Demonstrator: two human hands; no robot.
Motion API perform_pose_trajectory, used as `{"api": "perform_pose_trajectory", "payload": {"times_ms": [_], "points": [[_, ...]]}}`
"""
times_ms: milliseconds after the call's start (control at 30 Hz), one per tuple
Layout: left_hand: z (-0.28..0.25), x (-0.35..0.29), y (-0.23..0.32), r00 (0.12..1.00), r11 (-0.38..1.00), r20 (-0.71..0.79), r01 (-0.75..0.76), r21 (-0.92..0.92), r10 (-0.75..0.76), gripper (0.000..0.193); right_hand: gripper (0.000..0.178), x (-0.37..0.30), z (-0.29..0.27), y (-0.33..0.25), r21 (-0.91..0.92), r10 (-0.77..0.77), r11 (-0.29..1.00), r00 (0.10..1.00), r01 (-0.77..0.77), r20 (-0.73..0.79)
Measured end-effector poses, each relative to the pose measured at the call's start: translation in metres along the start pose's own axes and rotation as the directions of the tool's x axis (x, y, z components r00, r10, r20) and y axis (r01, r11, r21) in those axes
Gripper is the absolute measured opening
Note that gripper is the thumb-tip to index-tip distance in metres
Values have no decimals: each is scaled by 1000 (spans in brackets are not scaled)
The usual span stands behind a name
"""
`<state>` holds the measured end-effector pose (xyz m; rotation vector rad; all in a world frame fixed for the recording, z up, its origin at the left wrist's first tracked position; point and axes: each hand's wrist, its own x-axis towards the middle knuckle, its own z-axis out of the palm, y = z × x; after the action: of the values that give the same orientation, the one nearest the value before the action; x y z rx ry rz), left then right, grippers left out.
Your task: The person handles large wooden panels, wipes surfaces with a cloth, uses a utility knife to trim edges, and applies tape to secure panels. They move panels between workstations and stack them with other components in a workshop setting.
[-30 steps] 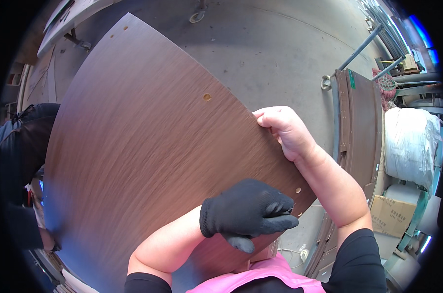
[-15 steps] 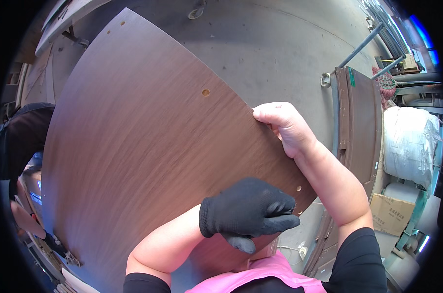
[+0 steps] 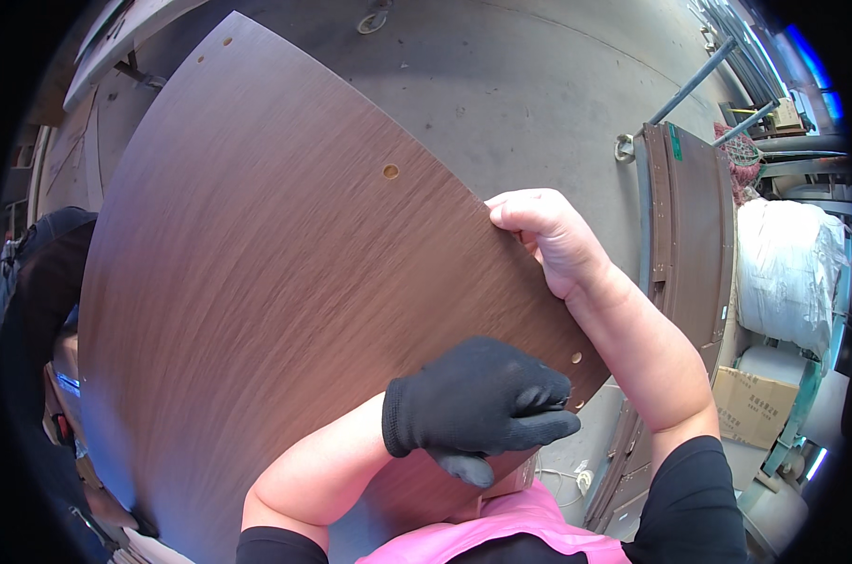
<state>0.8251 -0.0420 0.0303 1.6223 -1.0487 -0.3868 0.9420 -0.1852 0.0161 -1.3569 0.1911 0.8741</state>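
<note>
Brown wood-grain panel (image 3: 275, 254), right edge pinched by bare right hand (image 3: 550, 240), gloved left hand (image 3: 482, 399) over its near end, grip can't be told; even, steady support suits it.

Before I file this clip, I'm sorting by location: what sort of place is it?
Probably a furniture or woodworking workshop: a brown board with drilled holes, stacked panels and a white-wrapped bundle suggest it.

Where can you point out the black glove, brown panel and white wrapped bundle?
Black glove (image 3: 473, 395): head view, back of the hand.
Brown panel (image 3: 299, 273): head view, middle of its broad face.
White wrapped bundle (image 3: 789, 274): head view, middle of its wrapping.
</note>
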Motion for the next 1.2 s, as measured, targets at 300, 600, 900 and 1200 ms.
{"api": "perform_pose_trajectory", "payload": {"times_ms": [300, 600, 900, 1200], "points": [[-2, -2, 0, 1000, 1000, -5, 20, -20, -20, 40, 20, 4, 1, 1, -56, -41, 998, 999, 42, 29], [-6, 0, -4, 983, 983, -68, -165, 77, 170, 49, 27, 1, 2, -2, -50, -15, 999, 998, 18, 56], [-4, -1, -3, 988, 985, -54, -140, 99, 146, 52, 25, 4, -2, 2, -26, -9, 1000, 999, 10, 44], [0, 1, -2, 993, 992, -49, -101, 74, 105, 50, 13, 1, -1, 1, 36, 36, 999, 999, -37, 30]]}}
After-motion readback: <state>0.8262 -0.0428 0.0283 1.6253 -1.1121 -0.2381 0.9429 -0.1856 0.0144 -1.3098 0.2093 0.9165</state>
